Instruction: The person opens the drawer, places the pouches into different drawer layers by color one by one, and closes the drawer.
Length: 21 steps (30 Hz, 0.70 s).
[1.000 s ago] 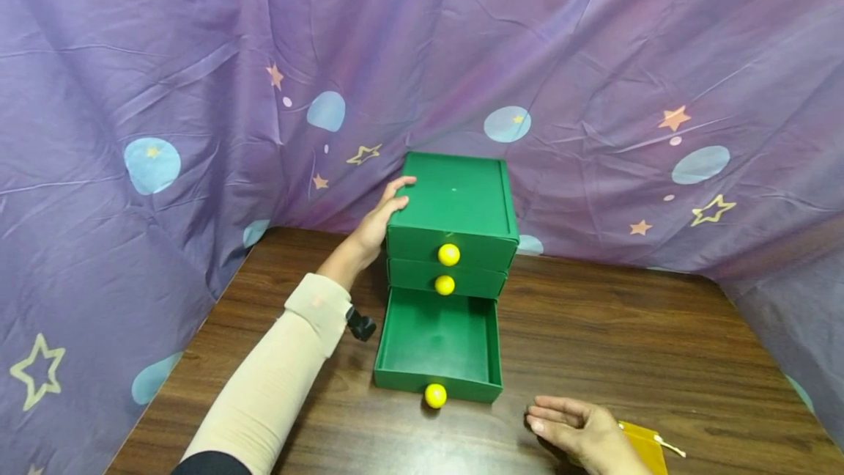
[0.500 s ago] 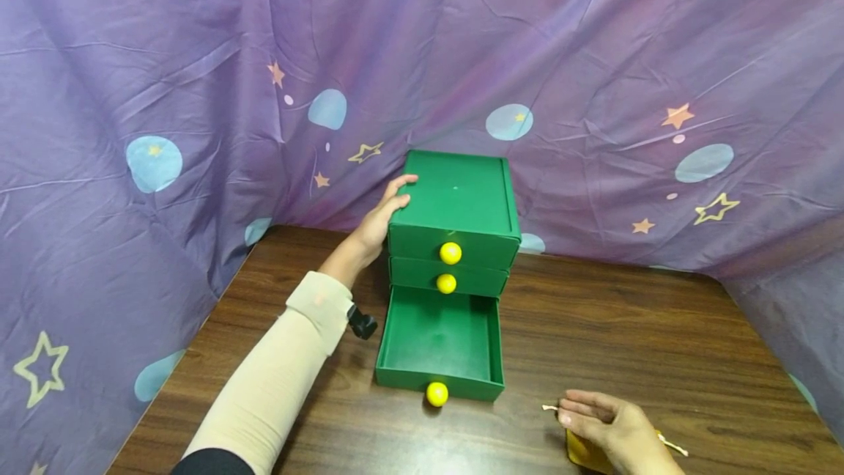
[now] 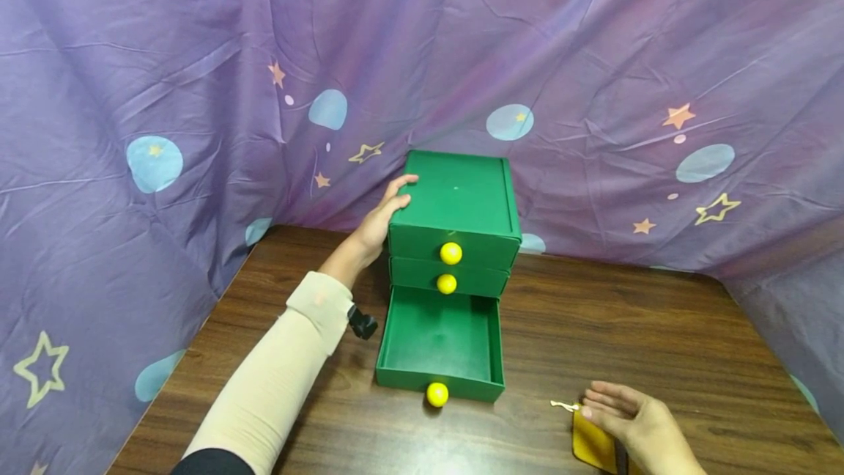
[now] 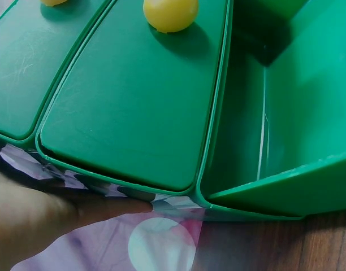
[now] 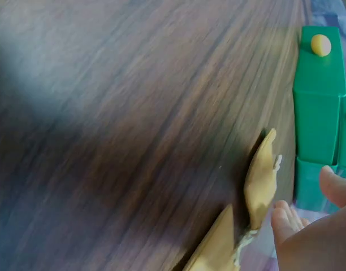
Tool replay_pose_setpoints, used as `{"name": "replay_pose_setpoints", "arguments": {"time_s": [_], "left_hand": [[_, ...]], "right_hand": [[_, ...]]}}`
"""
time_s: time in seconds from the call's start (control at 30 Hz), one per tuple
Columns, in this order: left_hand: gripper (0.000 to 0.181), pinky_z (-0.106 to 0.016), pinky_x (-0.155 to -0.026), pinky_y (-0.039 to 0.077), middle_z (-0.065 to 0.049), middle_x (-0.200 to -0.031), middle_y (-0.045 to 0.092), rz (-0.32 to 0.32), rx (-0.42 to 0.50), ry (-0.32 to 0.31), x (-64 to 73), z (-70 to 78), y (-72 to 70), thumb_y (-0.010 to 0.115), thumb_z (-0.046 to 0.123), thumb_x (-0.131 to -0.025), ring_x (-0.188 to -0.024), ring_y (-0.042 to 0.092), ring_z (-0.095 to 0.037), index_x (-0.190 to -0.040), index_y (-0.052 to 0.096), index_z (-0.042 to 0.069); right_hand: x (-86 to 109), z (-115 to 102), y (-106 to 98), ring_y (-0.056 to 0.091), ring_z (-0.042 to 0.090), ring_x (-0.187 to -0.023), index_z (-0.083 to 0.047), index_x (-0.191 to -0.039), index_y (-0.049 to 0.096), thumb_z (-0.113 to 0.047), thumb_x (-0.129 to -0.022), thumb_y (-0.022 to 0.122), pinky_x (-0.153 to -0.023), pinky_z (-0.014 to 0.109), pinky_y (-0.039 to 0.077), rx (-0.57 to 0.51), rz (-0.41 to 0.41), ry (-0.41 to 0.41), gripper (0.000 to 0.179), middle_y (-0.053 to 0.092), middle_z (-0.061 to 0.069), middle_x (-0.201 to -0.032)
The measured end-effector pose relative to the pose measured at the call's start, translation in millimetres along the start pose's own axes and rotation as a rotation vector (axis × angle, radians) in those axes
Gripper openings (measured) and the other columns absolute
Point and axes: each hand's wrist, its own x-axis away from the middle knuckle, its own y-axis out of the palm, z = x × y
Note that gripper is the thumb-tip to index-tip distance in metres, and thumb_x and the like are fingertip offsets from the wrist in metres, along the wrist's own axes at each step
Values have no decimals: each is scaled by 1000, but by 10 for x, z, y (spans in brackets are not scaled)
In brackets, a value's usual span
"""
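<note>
A green drawer cabinet [image 3: 456, 193] with yellow ball knobs stands on the table, its bottom drawer [image 3: 438, 343] pulled out and bare inside. My left hand [image 3: 379, 222] rests against the cabinet's left side, fingertips at the top edge; in the left wrist view the thumb [image 4: 113, 209] lies along that side. On the right, my right hand [image 3: 636, 420] hovers with loosely bent fingers, holding nothing, beside a yellow drawstring pouch [image 3: 592, 442] and partly over a second one. The right wrist view shows both the first pouch [image 5: 260, 186] and the other pouch [image 5: 215, 245] lying on the wood.
The brown wooden table [image 3: 626, 328] meets a purple curtain [image 3: 580, 42] with stars and planets at the back and sides. A pale cord [image 3: 565, 406] trails from the pouch. The upper drawer [image 3: 422, 244] and middle drawer [image 3: 475, 281] are closed.
My right hand has moved right across the pouches, uncovering the nearer one and its cord. My left hand and the cabinet have stayed in place.
</note>
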Motion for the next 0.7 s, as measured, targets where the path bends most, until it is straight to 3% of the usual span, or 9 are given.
{"name": "replay_pose_setpoints", "arguments": {"time_s": [0.23, 0.5, 0.7], "left_hand": [[54, -55, -124, 10, -4, -172, 11, -3, -2, 1, 5, 10, 2, 34, 27, -107, -154, 17, -31, -160, 30, 21], [53, -55, -123, 13, -5, -171, 12, -7, 9, -5, 8, 11, 1, 33, 27, -107, -151, 22, -33, -160, 29, 21], [53, -54, -123, 16, -5, -170, 13, -8, 19, -7, 13, 17, 6, 32, 26, -108, -149, 25, -34, -160, 28, 21]], "right_hand": [[-20, 80, -20, 70, -1, -86, 20, -129, 58, -4, -87, 80, -77, 16, 56, 106, 76, -57, 53, 71, 28, -117], [-52, 134, -33, 67, 2, -91, 10, -128, 63, -14, -82, 86, -79, 17, 54, 287, 45, -55, 57, 73, 19, -119], [-88, 169, 5, 66, 3, -88, 6, -124, 67, -6, -77, 88, -78, 20, 56, 377, 56, -90, 53, 76, 14, -113]]}}
